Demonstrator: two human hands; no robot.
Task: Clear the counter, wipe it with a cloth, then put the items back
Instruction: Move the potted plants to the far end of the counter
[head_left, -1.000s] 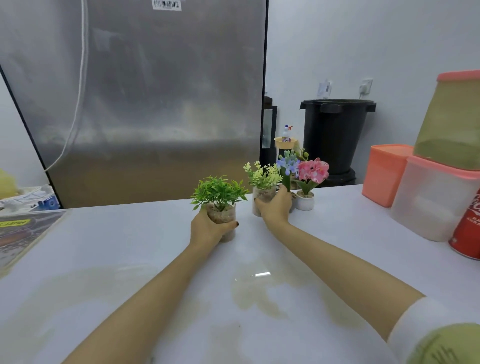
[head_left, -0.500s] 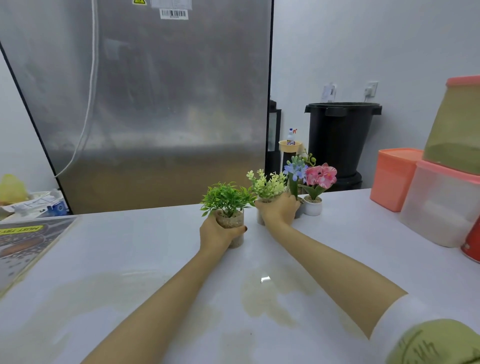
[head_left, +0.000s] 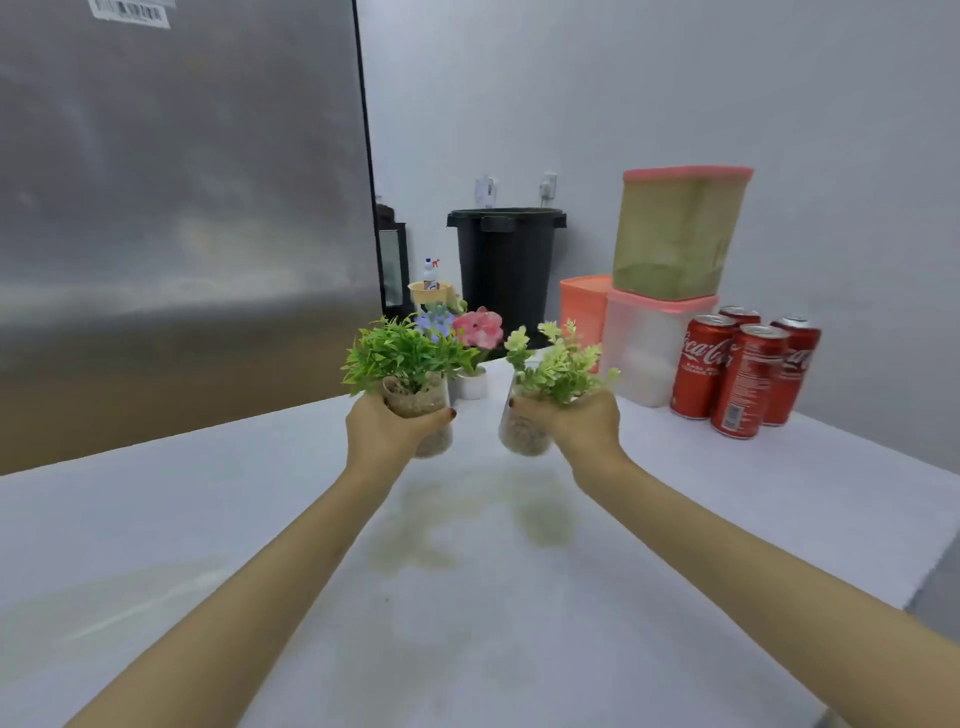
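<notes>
**Clearing step: two potted plants lifted from the bench**

The white bench (head_left: 675, 519) spans the lower field: smooth, glossy, and marked near its centre by dull greenish-brown smears. Behind it at left stands a brushed-metal panel (head_left: 182, 208). On the far right of the bench, a tinted box with a pink lid (head_left: 680, 228) sits on a translucent white box (head_left: 649, 353), with a squat salmon box (head_left: 582, 306) just beside them. Four red drink cans (head_left: 748, 369) cluster near the boxes.

The left hand (head_left: 384, 431) has its grip closed around a clear round pot of pebbles bearing the dark green plant (head_left: 405, 353). The right hand (head_left: 582, 421) has its grip closed around a like pot bearing the pale yellow-green plant (head_left: 561, 364), tilted slightly to the left. Both pots appear to be held above the bench, apart from each other. Behind them, a pink flower in a small white pot (head_left: 478, 332) and a blue flower (head_left: 434, 322) stand at the bench's far edge.

Judged from this, the clearing step is in hand and far from finished; wiping is not yet begun. The next move calls for setting both pots down off the bench, kept upright so the loose pebbles do not spill.
</notes>
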